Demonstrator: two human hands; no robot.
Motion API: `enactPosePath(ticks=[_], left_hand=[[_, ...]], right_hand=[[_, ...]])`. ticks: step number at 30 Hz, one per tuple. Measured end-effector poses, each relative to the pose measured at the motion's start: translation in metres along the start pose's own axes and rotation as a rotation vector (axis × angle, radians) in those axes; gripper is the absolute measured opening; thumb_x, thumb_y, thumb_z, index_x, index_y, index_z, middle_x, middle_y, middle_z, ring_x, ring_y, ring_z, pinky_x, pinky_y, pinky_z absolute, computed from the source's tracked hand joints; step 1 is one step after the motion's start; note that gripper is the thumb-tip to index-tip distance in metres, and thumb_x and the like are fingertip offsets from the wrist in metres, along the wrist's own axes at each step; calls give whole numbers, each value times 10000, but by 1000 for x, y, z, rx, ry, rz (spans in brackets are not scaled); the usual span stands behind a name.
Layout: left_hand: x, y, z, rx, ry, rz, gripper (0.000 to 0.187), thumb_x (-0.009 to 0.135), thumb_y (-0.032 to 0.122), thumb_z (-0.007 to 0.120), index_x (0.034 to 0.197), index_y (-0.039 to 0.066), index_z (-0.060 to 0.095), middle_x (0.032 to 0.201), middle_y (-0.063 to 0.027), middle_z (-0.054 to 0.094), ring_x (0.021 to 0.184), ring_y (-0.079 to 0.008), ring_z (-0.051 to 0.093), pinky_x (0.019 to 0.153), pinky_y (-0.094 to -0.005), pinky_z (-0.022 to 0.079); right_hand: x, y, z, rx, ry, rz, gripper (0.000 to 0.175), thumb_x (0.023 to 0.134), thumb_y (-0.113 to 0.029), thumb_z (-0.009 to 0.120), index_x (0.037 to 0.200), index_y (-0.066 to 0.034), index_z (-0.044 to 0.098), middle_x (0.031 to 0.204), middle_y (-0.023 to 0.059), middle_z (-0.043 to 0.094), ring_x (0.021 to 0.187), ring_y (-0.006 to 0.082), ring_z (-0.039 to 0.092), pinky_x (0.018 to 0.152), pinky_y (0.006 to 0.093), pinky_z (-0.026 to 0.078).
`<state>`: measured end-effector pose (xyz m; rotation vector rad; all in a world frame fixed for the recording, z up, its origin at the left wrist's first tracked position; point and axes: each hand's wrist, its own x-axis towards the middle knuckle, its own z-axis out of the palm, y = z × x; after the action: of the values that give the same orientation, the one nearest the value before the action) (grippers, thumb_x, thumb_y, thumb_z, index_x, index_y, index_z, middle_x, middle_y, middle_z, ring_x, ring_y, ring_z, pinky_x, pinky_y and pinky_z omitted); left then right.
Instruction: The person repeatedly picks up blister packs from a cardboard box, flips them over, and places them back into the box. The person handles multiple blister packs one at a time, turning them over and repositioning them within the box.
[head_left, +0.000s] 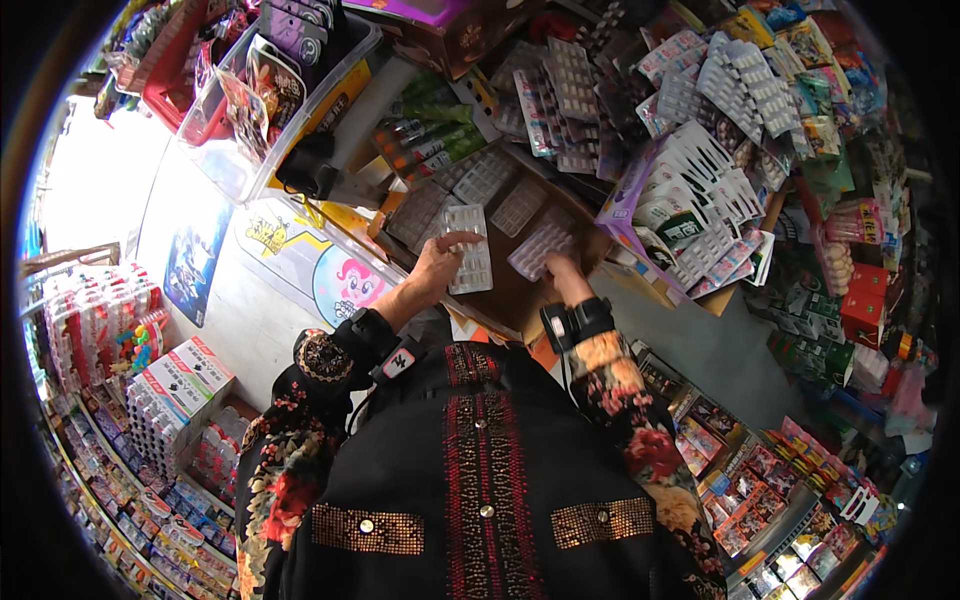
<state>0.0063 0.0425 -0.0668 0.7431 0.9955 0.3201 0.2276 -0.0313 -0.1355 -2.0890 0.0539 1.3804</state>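
Observation:
My left hand (435, 264) holds a clear plastic blister pack (472, 262) upright, with its fingers across the top part of the front. To the right, my right hand (566, 270) grips the lower end of some purplish blister packs (534, 251), which look stacked. Both hands are over an open cardboard box (506, 285). More blister packs (480, 176) lie flat inside the box, towards its far side, and a single blister pack (519, 206) rests on the brown bottom. My right fingertips are partly hidden.
A purple display box (619, 202) of white packets stands right of the cardboard box. Behind it are heaped blister packs (570, 90). Green packages (435, 142) lie beyond the far left edge. A clear plastic bin (277, 161) is at the far left, and stacked cartons (184, 379) are nearer on the left.

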Motion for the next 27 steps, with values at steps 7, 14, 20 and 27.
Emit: enactPosePath(ticks=[7,14,20,27], left_hand=[[13,-14,-19,491,-43,64,109,777,-17,467,745,50,546,687,17,479,677,-76,432,622,-221,360],[70,-19,6,850,-91,69,166,735,-36,473,801,47,602,806,-104,609,787,-236,582,699,-326,443],[168,-50,22,1278,-125,216,148,711,13,509,778,65,630,814,-133,623,771,-305,601,658,-364,476],[255,-96,12,1798,-133,514,166,764,141,522,821,49,649,875,-129,609,828,-287,567,743,-386,455]], right_hand=[[112,27,6,-422,234,-211,108,795,-173,518,775,-84,575,723,44,566,664,167,555,534,301,431],[171,65,8,-1265,252,-727,197,777,-201,485,669,-101,617,706,56,585,731,196,596,627,323,456],[179,43,-1,-903,-200,-2196,268,786,-233,522,1014,-110,590,1013,56,576,953,210,540,836,358,436],[40,25,18,-1022,276,-1044,145,734,-102,508,844,-27,567,836,138,574,752,287,575,641,430,456]])
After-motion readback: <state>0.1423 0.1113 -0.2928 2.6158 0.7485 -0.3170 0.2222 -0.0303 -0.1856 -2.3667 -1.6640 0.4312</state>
